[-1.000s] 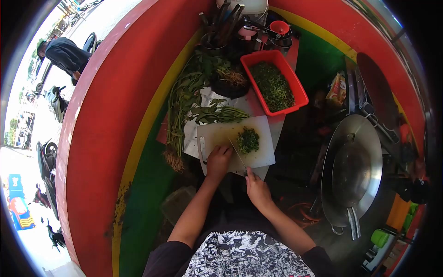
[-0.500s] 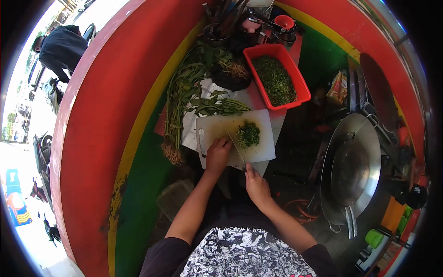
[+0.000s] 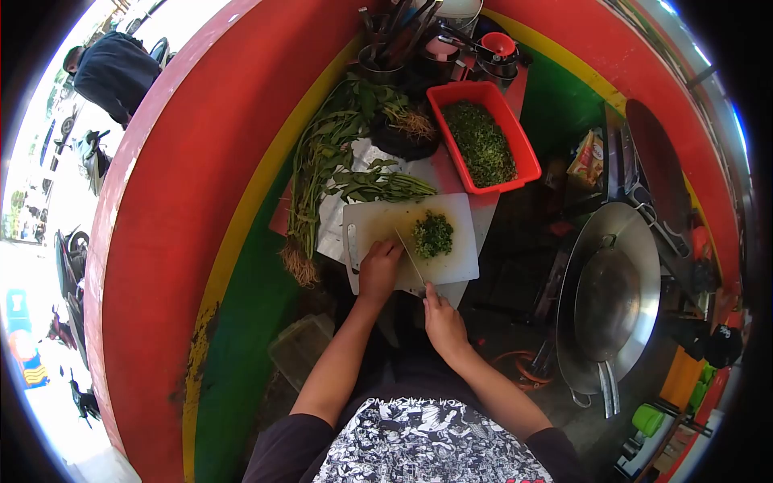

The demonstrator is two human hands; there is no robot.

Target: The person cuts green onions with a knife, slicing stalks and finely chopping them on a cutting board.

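Note:
A white cutting board (image 3: 459, 262) lies on the table in front of me, with a small heap of chopped greens (image 3: 433, 234) on it. My right hand (image 3: 443, 319) is closed round the handle of a knife (image 3: 409, 255), whose blade slants up and left over the board. On the board's left part rests my left hand (image 3: 379, 270), its fingers bent together beside the blade; whatever lies under them is hidden. Leafy stems (image 3: 385, 186) lie just behind the board, and a larger bunch with roots (image 3: 304, 217) hangs along its left.
A red tub (image 3: 528, 171) of chopped greens stands behind the board. Utensils in a pot (image 3: 378, 71) are at the back. A large metal pan (image 3: 646, 278) is on the right. A curved red wall (image 3: 173, 217) rises at left; beyond it bends a person (image 3: 117, 74).
The whole view has shifted slightly. My hands and the knife stay nearly in place on the board, and the person outside has changed posture.

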